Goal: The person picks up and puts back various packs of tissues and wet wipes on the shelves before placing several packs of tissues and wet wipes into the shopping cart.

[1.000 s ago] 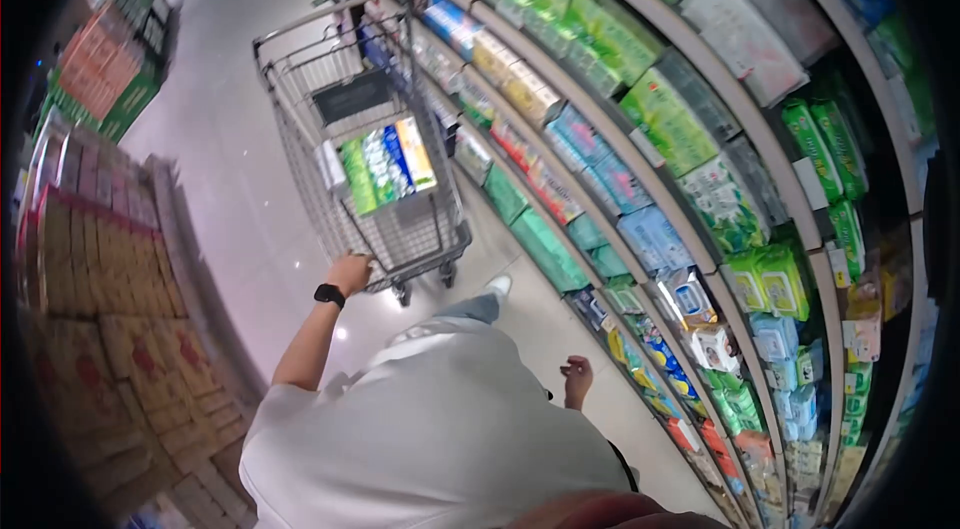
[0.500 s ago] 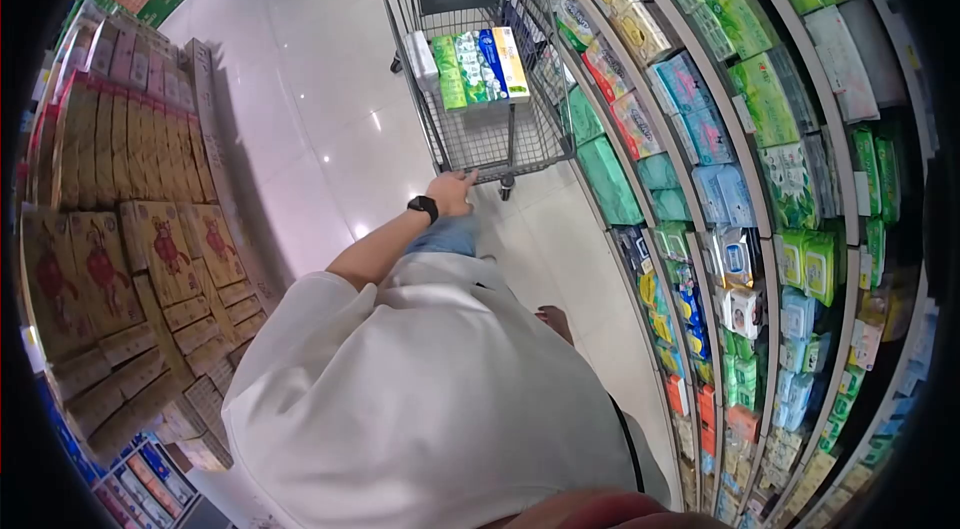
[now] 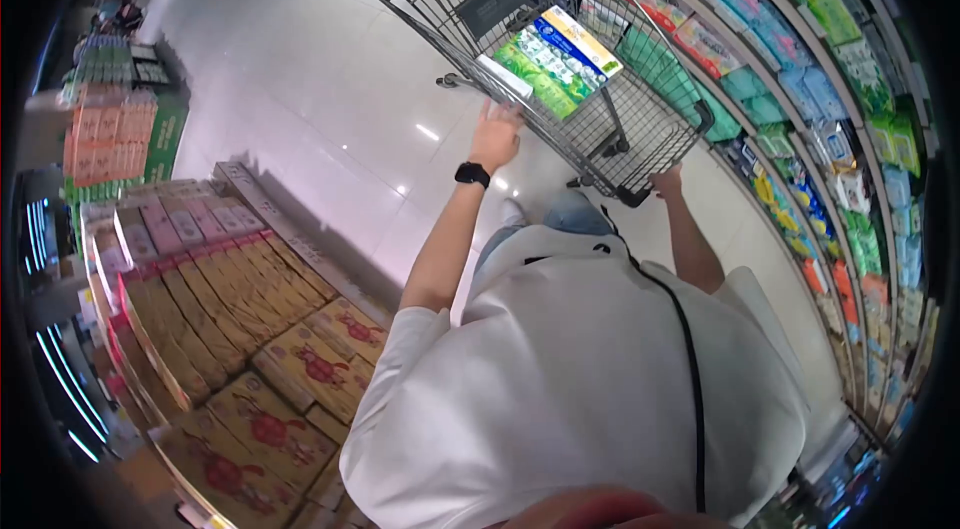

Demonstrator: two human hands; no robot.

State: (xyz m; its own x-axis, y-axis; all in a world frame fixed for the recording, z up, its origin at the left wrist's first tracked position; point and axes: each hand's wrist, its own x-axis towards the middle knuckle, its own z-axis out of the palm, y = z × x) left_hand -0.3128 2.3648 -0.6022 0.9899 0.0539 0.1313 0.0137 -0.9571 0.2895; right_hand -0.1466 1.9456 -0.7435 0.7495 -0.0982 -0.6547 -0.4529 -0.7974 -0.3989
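Observation:
A dark wire shopping cart (image 3: 480, 64) stands ahead, turned at an angle. Inside it lie green, blue and yellow tissue packs (image 3: 565, 54), with a white pack (image 3: 505, 76) at their left side. My left hand (image 3: 495, 137), with a black watch on the wrist, is beside the cart's left side, fingers partly spread and nothing held in them. At the near right edge of the cart, my right hand (image 3: 667, 181) has its fingers bent around the frame; their tips are partly hidden.
Shelves of packaged tissues and wipes (image 3: 770, 99) curve along the right. Stacked yellow-brown packs (image 3: 225, 294) fill the lower left, with pink and green cartons (image 3: 110, 134) beyond them. Glossy floor (image 3: 290, 59) stretches between the displays.
The cart has turned and sits farther right relative to my body. My left hand has left its near edge for its left side. My right hand has come into view at the cart.

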